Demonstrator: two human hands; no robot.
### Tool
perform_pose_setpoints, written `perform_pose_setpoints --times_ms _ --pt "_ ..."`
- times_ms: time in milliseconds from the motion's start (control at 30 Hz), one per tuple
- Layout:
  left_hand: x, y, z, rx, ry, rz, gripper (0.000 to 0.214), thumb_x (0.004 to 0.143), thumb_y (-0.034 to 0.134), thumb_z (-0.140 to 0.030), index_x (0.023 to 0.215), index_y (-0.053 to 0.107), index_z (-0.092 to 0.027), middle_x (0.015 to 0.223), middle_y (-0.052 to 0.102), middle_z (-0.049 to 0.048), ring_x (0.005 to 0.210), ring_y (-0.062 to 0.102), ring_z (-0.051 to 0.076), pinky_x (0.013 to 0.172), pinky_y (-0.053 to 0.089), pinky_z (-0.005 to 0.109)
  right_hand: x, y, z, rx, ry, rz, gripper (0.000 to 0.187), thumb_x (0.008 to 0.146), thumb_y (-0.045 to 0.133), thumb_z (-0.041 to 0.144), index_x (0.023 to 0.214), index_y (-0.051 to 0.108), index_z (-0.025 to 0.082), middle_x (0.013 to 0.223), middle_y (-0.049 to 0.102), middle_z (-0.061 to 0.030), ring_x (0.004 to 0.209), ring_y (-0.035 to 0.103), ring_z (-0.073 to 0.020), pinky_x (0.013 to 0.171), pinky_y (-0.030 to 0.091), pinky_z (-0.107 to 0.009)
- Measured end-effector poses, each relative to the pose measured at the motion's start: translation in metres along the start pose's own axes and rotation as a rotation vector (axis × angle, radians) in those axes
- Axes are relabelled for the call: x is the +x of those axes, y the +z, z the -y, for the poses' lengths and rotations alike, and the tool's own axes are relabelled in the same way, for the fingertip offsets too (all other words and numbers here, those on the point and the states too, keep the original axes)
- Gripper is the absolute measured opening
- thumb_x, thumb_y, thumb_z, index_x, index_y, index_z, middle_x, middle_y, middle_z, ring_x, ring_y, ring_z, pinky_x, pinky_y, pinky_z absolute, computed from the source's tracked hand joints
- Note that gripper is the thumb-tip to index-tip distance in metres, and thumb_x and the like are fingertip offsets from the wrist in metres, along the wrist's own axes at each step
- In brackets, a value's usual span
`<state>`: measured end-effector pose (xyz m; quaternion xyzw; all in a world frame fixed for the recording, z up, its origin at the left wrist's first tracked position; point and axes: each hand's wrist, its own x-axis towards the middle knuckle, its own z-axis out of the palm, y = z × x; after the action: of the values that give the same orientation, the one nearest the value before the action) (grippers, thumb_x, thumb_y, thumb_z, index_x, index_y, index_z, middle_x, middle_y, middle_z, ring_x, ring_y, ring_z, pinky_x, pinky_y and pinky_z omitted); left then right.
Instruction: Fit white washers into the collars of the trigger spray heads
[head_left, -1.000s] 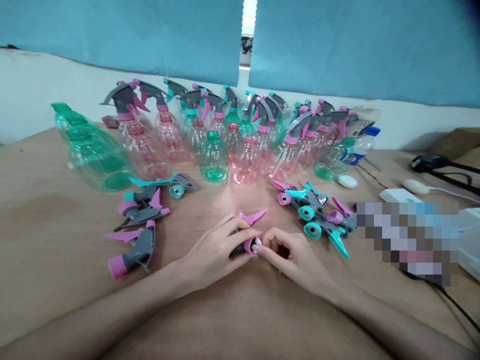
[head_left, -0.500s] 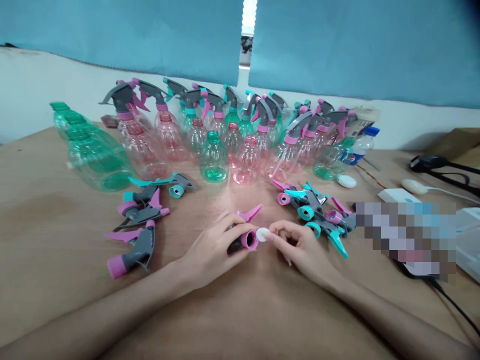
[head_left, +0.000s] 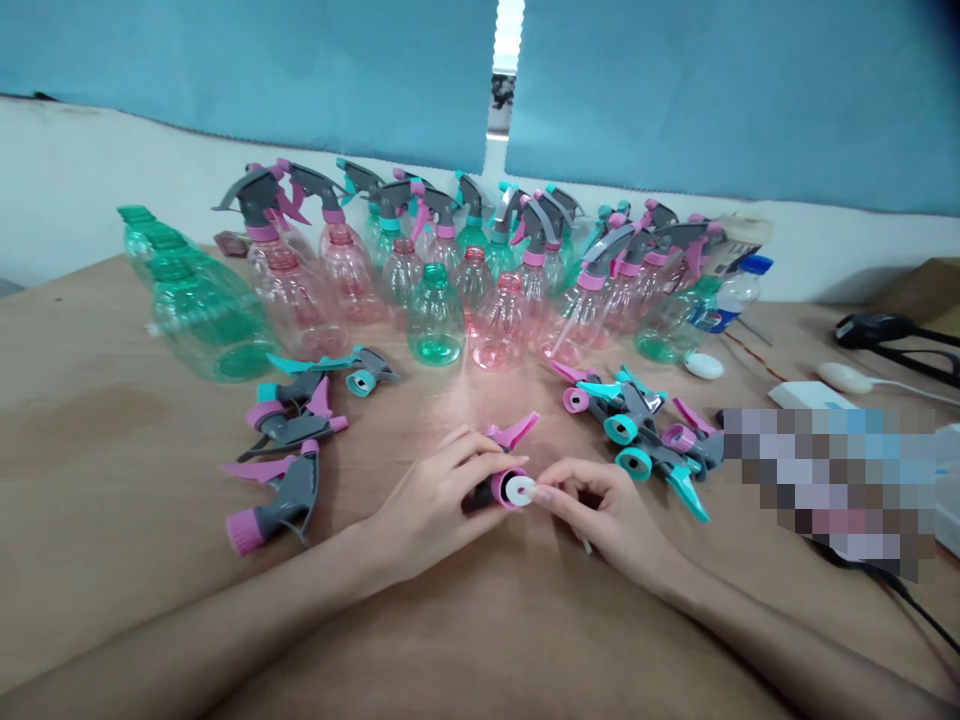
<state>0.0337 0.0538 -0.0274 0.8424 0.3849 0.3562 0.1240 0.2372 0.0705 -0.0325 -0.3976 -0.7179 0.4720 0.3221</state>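
My left hand (head_left: pixel 442 490) is closed around a grey trigger spray head with a pink trigger (head_left: pixel 517 432). Its pink screw collar (head_left: pixel 501 478) faces right, the mouth turned toward my other hand. Between thumb and forefinger, my right hand (head_left: pixel 600 510) pinches a white ring-shaped washer (head_left: pixel 519 490). The washer overlaps the collar's mouth; how deep it sits there I cannot tell. A short pale tube end (head_left: pixel 587 546) pokes out below my right hand, its other end hidden by the fingers. More spray heads lie on both sides, among them a pink-collared one (head_left: pixel 281 495) on the left.
Pink and green bottles stand across the back, many topped with spray heads; a clear green bottle (head_left: pixel 436 320) is in front. Teal and pink spray heads (head_left: pixel 637 430) are piled to the right. Beyond them are a white oval object (head_left: pixel 703 366), cables and a blurred-out patch.
My right hand has brought the white washer left and slightly down, from just beside the collar onto its mouth. The whole view has shifted slightly.
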Motion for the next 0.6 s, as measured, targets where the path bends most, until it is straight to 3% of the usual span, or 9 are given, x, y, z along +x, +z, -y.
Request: perform_pose_setpoints --times_ms 267,400,600 --pt "-0.0001 -0.0001 -0.0016 0.009 0.08 0.004 0.026 0.084 0.064 -0.02 0.109 0.061 -0.016 0.097 0.064 0.0075 0.091 0.057 0.019 0.077 0.052 0.031 -0.0014 0.0039 -0.001 -0.114 -0.057 -0.118 0.029 0.081 0.064 0.037 0.064 0.049 0.019 0.054 0.044 0.006 0.049 0.039 -0.008 0.046 0.029 -0.022" --pt "0.0006 -0.0006 -0.0023 0.019 0.086 0.017 0.026 0.083 0.065 -0.018 0.109 0.061 -0.016 0.096 0.064 0.0071 0.09 0.057 0.018 0.077 0.053 0.031 -0.0024 0.0048 0.0006 -0.132 -0.097 -0.15 0.022 0.084 0.061 0.037 0.075 0.051 0.02 0.055 0.043 0.0071 0.049 0.041 -0.0085 0.045 0.032 -0.021" --pt "0.0009 0.0005 -0.0016 0.031 0.05 -0.007 0.027 0.084 0.063 -0.021 0.111 0.06 -0.017 0.097 0.065 0.0071 0.091 0.057 0.019 0.076 0.053 0.032 -0.0048 0.0009 0.0048 -0.268 -0.25 -0.086 0.01 0.089 0.055 0.028 0.086 0.059 0.019 0.055 0.041 0.0072 0.045 0.04 -0.0079 0.044 0.032 -0.021"
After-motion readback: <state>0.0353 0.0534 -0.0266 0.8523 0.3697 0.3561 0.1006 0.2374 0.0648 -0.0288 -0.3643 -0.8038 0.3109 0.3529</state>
